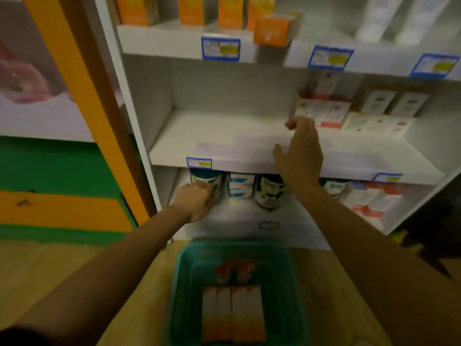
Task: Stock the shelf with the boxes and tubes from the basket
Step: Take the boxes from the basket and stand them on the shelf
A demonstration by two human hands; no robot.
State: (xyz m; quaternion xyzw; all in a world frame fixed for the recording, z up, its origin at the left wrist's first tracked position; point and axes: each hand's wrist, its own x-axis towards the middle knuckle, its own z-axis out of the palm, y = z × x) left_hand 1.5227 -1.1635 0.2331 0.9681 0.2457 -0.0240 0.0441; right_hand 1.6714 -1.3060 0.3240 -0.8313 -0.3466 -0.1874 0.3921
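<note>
Clearly the risk sits at two o'clock: the right hand, fingers loosely spread and pinching nothing, brushes the stacked red-and-white boxes and could topple them. The left hand curls against a printed canister; whether it grips, I cannot tell. At six o'clock, orange-and-white boxes and tubes wait in the green basket.

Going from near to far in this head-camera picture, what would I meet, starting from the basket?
Green basket with white-and-orange boxes → left hand at the lower shelf → right hand on the middle shelf → orange boxes up top.

Four white-orange boxes flat in green basket, two tubes behind.
</note>
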